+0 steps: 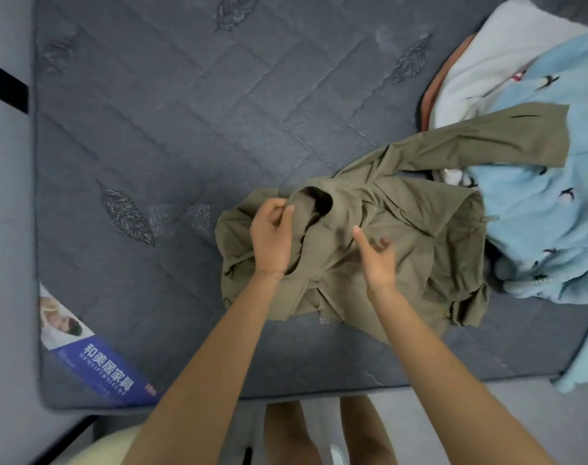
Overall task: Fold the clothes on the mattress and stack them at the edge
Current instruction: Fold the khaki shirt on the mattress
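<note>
Both hands, the left hand (272,239) and the right hand (378,260), are at a green shirt (420,236).
The left grip pinches a fold of cloth by the neck hole. The right grip is loose, fingers apart, just over the middle of the shirt. The shirt lies bunched near the front edge of the grey mattress (185,129). One sleeve reaches onto a fluffy blue cloth (537,213) on the right, and a white cloth (487,62) lies behind that.
</note>
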A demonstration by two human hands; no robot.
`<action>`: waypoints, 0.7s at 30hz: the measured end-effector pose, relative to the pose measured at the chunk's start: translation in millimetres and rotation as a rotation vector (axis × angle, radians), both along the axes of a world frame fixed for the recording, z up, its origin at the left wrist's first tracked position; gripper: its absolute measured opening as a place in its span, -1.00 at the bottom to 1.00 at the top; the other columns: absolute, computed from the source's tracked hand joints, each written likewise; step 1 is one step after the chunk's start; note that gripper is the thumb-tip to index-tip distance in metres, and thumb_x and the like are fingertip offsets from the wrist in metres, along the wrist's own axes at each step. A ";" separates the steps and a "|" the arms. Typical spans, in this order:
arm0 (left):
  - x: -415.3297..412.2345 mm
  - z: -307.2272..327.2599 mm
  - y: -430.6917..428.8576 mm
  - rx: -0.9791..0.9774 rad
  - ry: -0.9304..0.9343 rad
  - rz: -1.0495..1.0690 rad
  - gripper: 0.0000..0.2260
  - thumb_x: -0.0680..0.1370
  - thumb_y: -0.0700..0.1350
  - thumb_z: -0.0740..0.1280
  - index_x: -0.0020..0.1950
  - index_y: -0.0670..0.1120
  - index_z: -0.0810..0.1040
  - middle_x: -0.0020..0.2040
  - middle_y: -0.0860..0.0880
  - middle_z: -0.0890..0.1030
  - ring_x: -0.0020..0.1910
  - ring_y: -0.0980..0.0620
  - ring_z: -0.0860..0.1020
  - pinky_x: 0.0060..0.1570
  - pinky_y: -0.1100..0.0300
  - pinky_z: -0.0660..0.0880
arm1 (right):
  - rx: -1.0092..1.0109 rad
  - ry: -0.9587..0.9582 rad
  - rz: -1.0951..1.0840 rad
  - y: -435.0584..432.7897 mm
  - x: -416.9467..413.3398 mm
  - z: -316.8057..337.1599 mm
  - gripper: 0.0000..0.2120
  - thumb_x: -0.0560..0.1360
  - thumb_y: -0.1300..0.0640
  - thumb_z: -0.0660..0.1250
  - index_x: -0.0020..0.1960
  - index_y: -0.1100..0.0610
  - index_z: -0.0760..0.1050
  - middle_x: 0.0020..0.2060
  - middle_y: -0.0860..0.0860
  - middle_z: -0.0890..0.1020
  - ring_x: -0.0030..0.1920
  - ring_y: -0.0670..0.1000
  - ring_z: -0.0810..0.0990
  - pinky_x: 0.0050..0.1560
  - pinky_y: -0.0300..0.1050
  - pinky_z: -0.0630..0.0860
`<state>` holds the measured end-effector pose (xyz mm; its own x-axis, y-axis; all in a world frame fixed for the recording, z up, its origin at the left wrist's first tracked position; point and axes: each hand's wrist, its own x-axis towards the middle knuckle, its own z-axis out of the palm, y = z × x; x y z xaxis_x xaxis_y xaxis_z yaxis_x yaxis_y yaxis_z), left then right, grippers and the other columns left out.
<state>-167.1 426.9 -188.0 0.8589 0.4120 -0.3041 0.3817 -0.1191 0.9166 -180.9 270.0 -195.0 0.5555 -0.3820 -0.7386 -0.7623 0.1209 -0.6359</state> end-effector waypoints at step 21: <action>-18.8 -47.7 135.2 0.658 0.319 -0.864 -0.62 0.59 -0.33 0.19 0.41 -0.15 0.42 0.40 -0.17 0.41 0.43 -0.20 0.30 0.45 -0.09 0.13 | 0.095 0.101 0.133 62.9 -57.9 -64.1 -0.83 0.51 0.12 0.40 -0.18 0.15 0.46 -0.19 0.06 0.59 -0.07 0.06 0.57 0.03 -0.11 0.53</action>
<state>-185.9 562.2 -235.7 0.8554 -0.1213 -0.5036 0.1427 -0.8794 0.4542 -238.8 332.9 -259.0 0.5174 -0.2362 -0.8225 -0.8349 0.0712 -0.5457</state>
